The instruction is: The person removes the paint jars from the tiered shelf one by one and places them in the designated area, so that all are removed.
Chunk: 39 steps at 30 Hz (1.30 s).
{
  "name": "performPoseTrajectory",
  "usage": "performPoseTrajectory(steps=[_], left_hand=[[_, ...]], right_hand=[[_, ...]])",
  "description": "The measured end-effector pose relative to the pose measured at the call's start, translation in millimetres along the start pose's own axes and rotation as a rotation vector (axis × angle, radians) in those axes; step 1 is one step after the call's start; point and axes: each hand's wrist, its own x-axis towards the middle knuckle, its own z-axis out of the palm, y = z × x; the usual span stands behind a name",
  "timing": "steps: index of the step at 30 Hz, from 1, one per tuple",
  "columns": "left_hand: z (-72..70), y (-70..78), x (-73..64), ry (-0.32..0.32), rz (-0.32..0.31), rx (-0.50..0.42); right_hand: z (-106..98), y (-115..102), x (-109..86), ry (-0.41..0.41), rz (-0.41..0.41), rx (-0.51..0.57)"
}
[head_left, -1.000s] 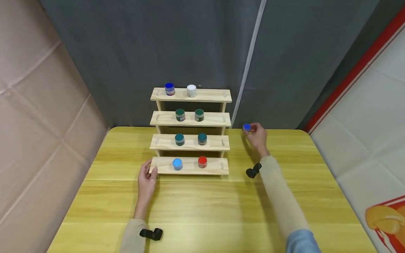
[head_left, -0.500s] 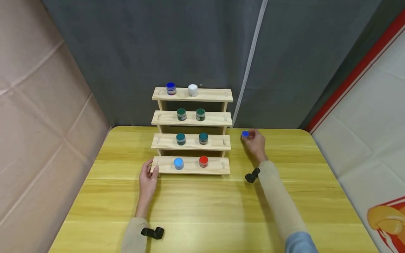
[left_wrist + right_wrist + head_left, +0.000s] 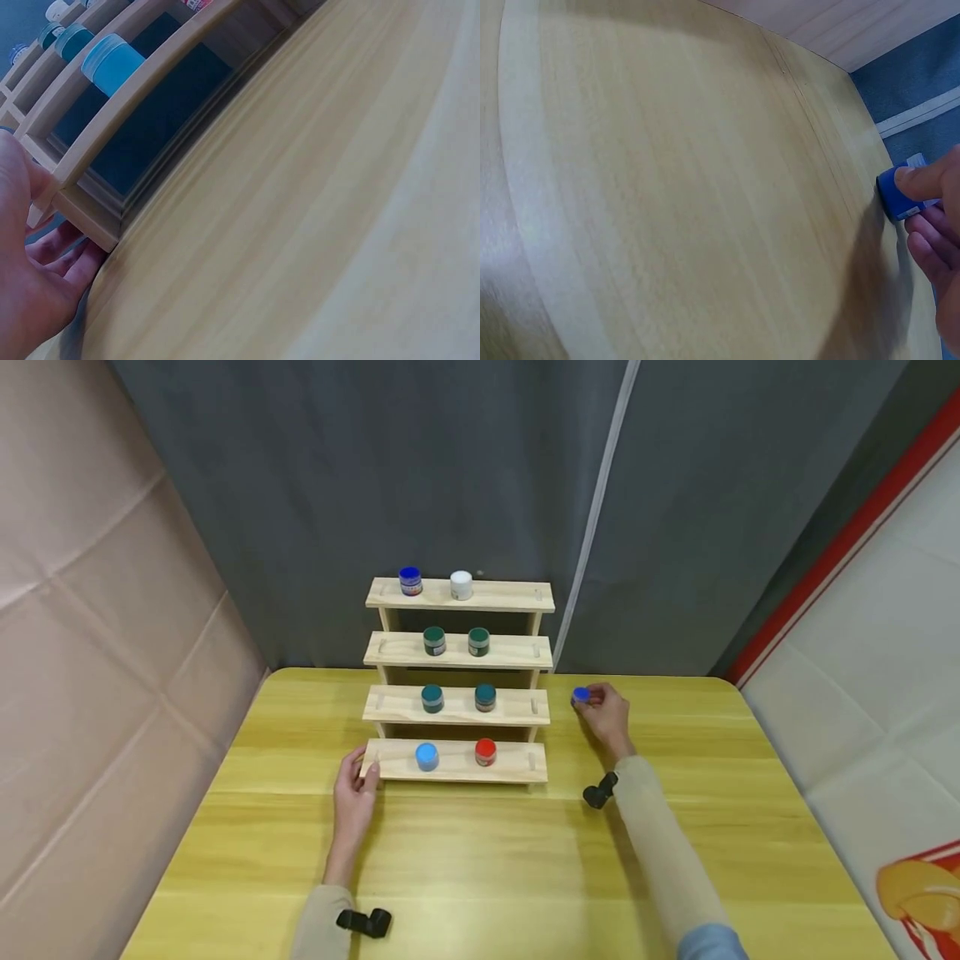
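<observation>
Right hand [image 3: 606, 717] pinches blue jar [image 3: 581, 695] near table's [image 3: 480, 860] back edge — set-down step, I'd say. Left hand [image 3: 354, 799] grips rack's [image 3: 457, 768] front-left corner. Next likely needs base flat, pinch eased.

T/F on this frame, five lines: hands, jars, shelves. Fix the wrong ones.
1. The right hand pinches a blue jar. True.
2. The bottom shelf bears three jars. False: two, a light-blue jar and a red-lidded jar.
3. A white jar stands on the top shelf. True.
4. The left hand holds the red-lidded jar. False: it grips the bottom shelf's left end.
5. The right hand is right of the bottom shelf in the head view. True.
</observation>
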Motion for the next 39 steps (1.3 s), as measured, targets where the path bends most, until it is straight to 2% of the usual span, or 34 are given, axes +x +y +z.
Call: performPoseTrajectory(steps=[9,20,30,39], left_hand=[[0.6,-2.0,-0.5,0.004,-0.004,0.0],[-1.5,-0.1,-0.8,-0.005,-0.008,-0.007],[-1.5,1.2,-1.3,-0.015,-0.014,-0.011],[-0.9,0.2,-0.8,-0.005,0.011,-0.01]], right_hand=[[-5,-5,-1.3,0.022,-0.037,0.025],[-28,-28,14.4,0.092,-0.149,0.012],[-47,-55,22.7,0.153,-0.185,0.0],[-60,-83,24.1,0.205,-0.21,0.038]])
